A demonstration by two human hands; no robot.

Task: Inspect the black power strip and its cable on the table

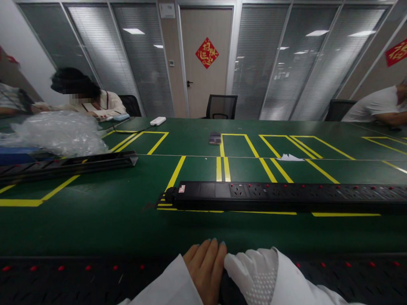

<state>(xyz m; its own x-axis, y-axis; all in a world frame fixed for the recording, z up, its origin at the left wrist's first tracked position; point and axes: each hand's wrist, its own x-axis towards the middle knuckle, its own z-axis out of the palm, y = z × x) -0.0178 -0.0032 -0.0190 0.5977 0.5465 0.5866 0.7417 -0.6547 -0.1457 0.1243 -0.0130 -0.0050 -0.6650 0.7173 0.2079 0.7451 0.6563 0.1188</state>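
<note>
My left hand [206,269], bare, lies with its fingers stretched out side by side near the bottom centre. Right beside it is my right hand [252,269] in a white dotted glove, its fingers curled down over something I cannot make out. A dark object [231,293] shows between the two hands. Under and around them runs a black strip with red dots [104,285] along the near edge. Farther off, a long black power strip [259,195] with sockets and red dots lies across the green table [126,228].
Clear plastic wrap [61,131] and black metal profiles [116,163] lie at left. Yellow tape outlines, a torn white paper [291,157], a small dark item [214,138] and a white device [158,121] are on the table. People sit at both far sides; an office chair [222,107] stands behind.
</note>
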